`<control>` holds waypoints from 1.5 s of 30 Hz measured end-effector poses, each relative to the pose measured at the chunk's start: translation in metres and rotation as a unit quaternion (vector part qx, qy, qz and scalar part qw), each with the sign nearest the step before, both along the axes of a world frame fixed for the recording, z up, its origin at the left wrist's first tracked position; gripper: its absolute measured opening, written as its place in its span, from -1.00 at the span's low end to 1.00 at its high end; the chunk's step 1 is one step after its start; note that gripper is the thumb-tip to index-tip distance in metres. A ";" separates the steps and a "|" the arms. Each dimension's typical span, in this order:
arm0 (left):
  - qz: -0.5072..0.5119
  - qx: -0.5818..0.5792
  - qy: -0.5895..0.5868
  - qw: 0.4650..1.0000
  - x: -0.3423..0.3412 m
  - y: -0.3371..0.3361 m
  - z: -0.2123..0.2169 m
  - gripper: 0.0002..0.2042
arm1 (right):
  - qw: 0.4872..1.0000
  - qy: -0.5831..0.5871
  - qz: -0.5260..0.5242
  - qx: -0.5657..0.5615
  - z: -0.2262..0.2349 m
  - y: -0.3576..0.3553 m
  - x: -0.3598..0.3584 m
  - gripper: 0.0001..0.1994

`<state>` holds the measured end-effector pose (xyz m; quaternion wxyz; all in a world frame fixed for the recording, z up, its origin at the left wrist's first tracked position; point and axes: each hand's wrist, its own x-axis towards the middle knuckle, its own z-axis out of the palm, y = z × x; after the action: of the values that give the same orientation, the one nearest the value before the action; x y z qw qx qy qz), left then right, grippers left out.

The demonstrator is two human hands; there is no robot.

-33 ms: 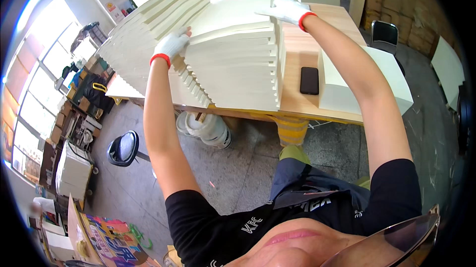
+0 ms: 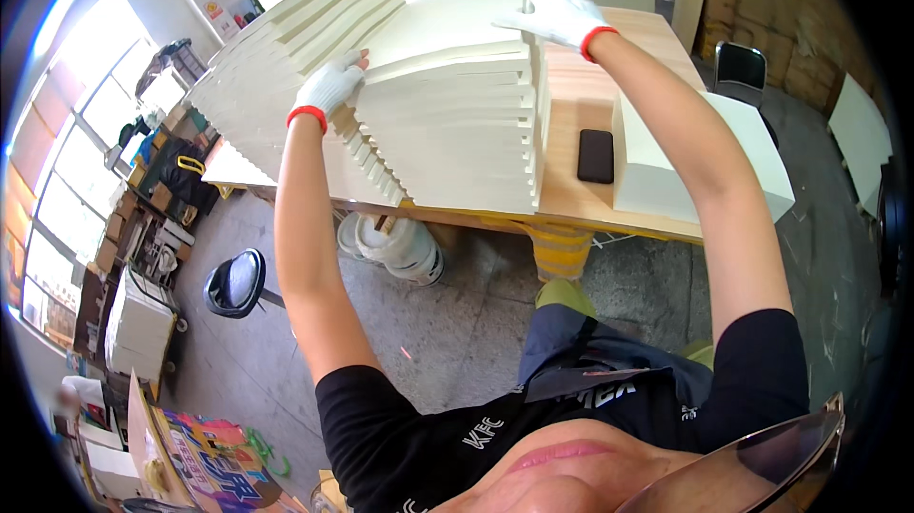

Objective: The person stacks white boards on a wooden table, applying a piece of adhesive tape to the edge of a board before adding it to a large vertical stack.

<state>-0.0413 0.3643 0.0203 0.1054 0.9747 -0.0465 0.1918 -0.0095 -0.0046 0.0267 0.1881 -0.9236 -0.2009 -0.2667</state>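
A tall stack of off-white sheets (image 2: 447,142), layered in bundles with stepped edges, stands before me on the wooden table. My left hand (image 2: 330,85), in a white knit glove with a red cuff, lies against the left side of its upper layers. Those fingers are stretched out, with bare fingertips showing. At the far right corner of the top sheets, my right hand (image 2: 560,16) wears a matching glove. Its thumb reaches left over the top, apart from the other fingers. Some fingers of both hands are partly hidden.
More staggered sheet stacks (image 2: 252,85) adjoin on the left. Right of the stack, a dark phone (image 2: 595,156) lies on the tabletop (image 2: 571,94) beside a white block of sheets (image 2: 709,161). White buckets (image 2: 395,245) stand below; a black stool (image 2: 236,283) is at left.
My right hand has shifted slightly at the stack's far right corner, and its fingers have changed pose a little. My left hand stays in nearly the same place.
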 end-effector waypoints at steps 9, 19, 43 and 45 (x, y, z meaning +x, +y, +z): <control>-0.050 -0.073 0.094 0.992 -0.023 0.014 0.007 -0.39 | 0.980 -0.037 0.078 -0.177 0.005 0.014 -0.055 -0.35; -0.071 -0.147 0.023 0.986 -0.021 0.032 -0.003 -0.53 | 0.990 0.040 0.136 -0.004 -0.024 0.012 -0.056 -0.44; -0.028 -0.107 0.004 0.994 -0.029 0.026 -0.003 -0.56 | 0.973 0.020 0.195 0.121 -0.041 0.010 -0.056 -0.58; -0.036 -0.111 0.005 0.993 -0.025 0.028 -0.003 -0.55 | 0.972 -0.029 0.205 0.111 -0.045 0.010 -0.057 -0.62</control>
<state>-0.0658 0.3927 0.0177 0.2196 0.9557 -0.0597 0.1867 -0.0664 0.0053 -0.0179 0.3342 -0.8279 -0.3606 -0.2698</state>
